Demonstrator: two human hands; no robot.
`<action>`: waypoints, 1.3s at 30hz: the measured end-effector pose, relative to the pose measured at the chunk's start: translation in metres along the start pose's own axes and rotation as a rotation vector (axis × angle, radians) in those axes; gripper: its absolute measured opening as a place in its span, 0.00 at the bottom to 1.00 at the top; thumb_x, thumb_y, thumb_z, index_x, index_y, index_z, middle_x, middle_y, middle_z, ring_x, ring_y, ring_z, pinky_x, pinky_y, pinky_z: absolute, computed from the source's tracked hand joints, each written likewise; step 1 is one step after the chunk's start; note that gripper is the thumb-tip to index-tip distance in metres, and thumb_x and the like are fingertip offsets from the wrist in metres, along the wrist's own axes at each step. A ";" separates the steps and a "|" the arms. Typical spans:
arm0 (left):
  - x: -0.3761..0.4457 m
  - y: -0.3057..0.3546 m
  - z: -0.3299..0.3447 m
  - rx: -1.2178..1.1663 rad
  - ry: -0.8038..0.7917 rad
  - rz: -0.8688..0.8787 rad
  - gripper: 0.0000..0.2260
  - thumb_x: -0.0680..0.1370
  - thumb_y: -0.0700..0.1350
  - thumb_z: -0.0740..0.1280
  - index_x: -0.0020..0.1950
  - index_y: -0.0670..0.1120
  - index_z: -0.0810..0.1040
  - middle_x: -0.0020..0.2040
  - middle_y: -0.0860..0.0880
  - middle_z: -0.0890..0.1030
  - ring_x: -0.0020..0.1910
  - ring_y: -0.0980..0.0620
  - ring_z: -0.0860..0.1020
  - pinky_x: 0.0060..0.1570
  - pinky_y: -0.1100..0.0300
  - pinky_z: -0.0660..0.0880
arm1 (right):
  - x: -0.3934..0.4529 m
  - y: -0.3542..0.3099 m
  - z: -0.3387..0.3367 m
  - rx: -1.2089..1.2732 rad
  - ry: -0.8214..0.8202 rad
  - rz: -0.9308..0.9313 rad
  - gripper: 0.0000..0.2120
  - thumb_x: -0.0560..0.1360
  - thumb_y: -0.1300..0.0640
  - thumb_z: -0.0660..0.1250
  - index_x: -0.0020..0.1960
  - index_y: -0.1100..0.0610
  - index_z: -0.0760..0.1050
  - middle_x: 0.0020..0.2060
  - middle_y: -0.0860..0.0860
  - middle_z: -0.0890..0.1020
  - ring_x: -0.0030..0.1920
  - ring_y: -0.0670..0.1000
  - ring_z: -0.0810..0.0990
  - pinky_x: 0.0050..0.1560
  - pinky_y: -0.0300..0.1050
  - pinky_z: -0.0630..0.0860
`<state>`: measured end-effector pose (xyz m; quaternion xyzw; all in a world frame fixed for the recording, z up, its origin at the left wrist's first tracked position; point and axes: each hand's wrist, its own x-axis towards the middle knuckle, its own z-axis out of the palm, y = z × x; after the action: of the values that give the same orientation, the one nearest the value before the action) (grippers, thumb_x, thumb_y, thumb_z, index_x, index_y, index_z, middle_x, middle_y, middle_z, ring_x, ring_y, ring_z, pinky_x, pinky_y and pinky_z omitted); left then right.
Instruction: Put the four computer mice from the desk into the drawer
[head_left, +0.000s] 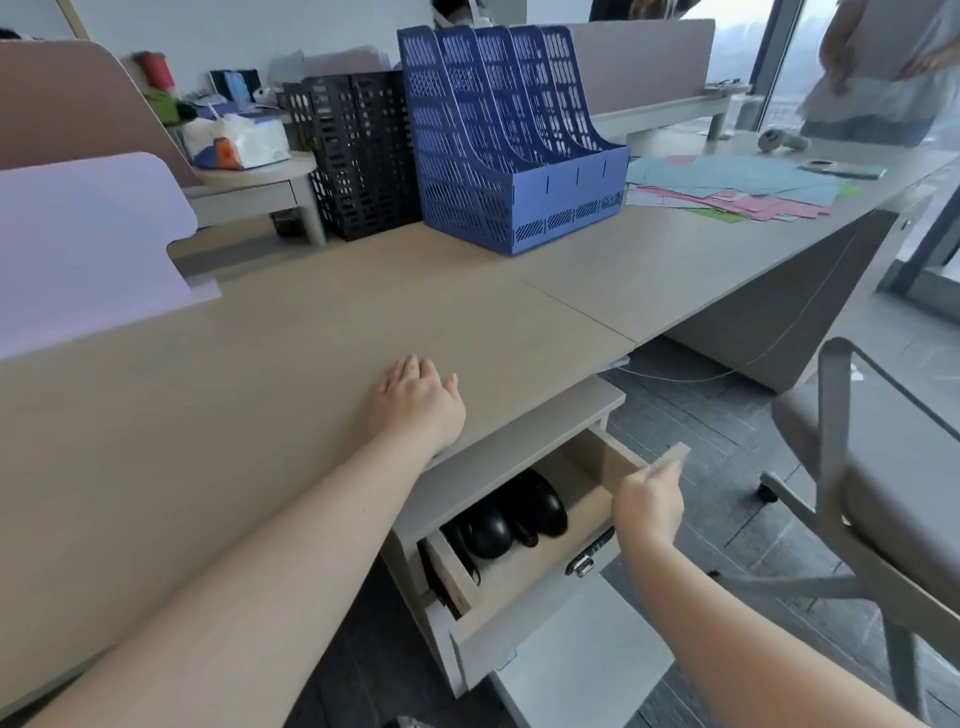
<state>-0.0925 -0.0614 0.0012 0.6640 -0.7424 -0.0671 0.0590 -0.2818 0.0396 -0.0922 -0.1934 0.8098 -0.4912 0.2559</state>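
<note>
Under the desk edge the top drawer (524, 577) is pulled out. Black computer mice lie inside it at the back; one (489, 530) is on the left and another (546, 505) on the right, with dark cables beside them. More may be hidden under the desk top. I see no mouse on the desk (311, 364). My left hand (418, 402) rests on the desk near its front edge, fingers loosely curled, holding nothing. My right hand (649, 501) grips the top edge of the drawer front near its right corner.
A blue file rack (511, 140) and a black file rack (358, 156) stand at the back of the desk. Coloured paper sheets (727, 187) lie far right. A grey office chair (872, 467) stands right of the drawer. A person stands at the far right.
</note>
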 end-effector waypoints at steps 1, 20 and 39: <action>0.002 0.000 0.001 0.005 0.002 0.006 0.26 0.82 0.53 0.46 0.77 0.40 0.54 0.79 0.44 0.54 0.78 0.48 0.52 0.76 0.52 0.49 | 0.001 -0.004 0.004 0.000 -0.017 0.007 0.28 0.79 0.59 0.48 0.77 0.53 0.45 0.72 0.62 0.65 0.71 0.63 0.66 0.71 0.60 0.65; 0.023 0.001 0.007 0.019 0.026 0.056 0.27 0.81 0.53 0.46 0.77 0.41 0.53 0.79 0.45 0.53 0.78 0.50 0.51 0.77 0.54 0.48 | -0.021 -0.015 0.071 0.104 -0.118 0.033 0.19 0.78 0.66 0.48 0.66 0.61 0.66 0.42 0.56 0.73 0.43 0.57 0.70 0.53 0.55 0.72; 0.009 0.003 0.002 -0.059 0.049 0.087 0.25 0.81 0.51 0.48 0.77 0.42 0.56 0.79 0.46 0.55 0.78 0.50 0.53 0.76 0.55 0.50 | -0.015 -0.020 0.034 -0.255 -0.347 -0.098 0.26 0.75 0.67 0.53 0.72 0.58 0.60 0.66 0.59 0.74 0.62 0.60 0.74 0.50 0.47 0.69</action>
<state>-0.0966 -0.0697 -0.0007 0.6305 -0.7666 -0.0700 0.0997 -0.2483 0.0151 -0.0844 -0.3451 0.7988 -0.3561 0.3408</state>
